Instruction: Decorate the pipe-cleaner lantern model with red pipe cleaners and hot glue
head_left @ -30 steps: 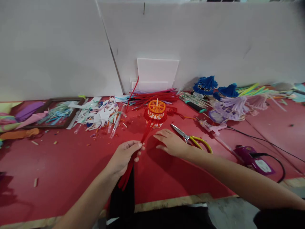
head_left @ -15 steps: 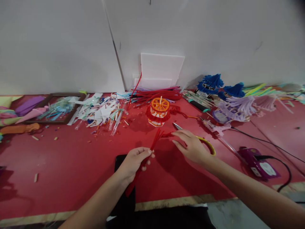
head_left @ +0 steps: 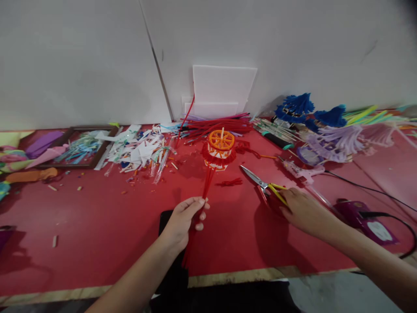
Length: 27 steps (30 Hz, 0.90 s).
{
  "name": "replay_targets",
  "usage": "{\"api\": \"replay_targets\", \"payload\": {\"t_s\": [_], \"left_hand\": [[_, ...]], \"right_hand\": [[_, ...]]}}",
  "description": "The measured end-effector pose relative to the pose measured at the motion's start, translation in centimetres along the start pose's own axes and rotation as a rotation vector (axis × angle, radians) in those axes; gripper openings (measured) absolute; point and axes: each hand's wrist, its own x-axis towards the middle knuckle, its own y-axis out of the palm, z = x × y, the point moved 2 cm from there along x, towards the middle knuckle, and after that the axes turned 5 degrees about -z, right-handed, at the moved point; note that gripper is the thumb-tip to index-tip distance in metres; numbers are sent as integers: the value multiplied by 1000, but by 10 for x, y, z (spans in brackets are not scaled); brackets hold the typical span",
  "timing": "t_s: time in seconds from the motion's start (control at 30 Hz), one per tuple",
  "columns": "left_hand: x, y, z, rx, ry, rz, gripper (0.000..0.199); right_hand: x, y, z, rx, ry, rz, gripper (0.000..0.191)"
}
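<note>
My left hand (head_left: 189, 217) is closed round a bundle of thin red pipe cleaners (head_left: 207, 184), their upper ends pointing away from me. My right hand (head_left: 298, 211) has its fingers at the yellow handles of a pair of scissors (head_left: 257, 177), whose slightly parted blades point up and left. Between the hands a small pile of cut red pieces (head_left: 230, 182) lies on the red table. Just beyond the bundle stands a small round model (head_left: 221, 150) with an orange spoked top, a light stick in its middle and a red fringe.
Along the wall lie red pipe cleaners (head_left: 218, 126), white paper scraps (head_left: 140, 150) and a brown frame (head_left: 93, 165). To the right are blue fringed pieces (head_left: 295, 108), a pink glue gun (head_left: 299, 171) and a purple power box (head_left: 369, 224) with a cable. A black phone-like slab (head_left: 165, 218) sits under my left hand.
My right hand has moved right and down from the cut red pieces to the scissors' handles. My left hand still holds the red bundle, now pointing more upright.
</note>
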Motion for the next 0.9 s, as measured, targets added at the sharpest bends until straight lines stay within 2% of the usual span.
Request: {"api": "replay_targets", "payload": {"t_s": [0.13,0.27,0.33,0.4,0.53,0.7,0.9], "left_hand": [[0,1,0,-25,68,-36,30],[-1,1,1,-12,131,-45,29],[-2,3,1,-3,152,-42,29],[-3,6,1,4,164,-37,28],[-6,11,6,32,149,-13,26],[-7,11,18,89,62,35,28],[-9,6,24,123,32,15,29]], "right_hand": [[3,-10,4,-19,83,14,22],[-3,-31,11,-24,199,-6,20],[-11,-42,14,39,232,-2,28],[-20,-49,20,200,178,40,35],[-42,-47,44,523,5,244,39],[-53,-32,72,606,-32,412,41],[-49,-32,83,633,-42,452,44]]}}
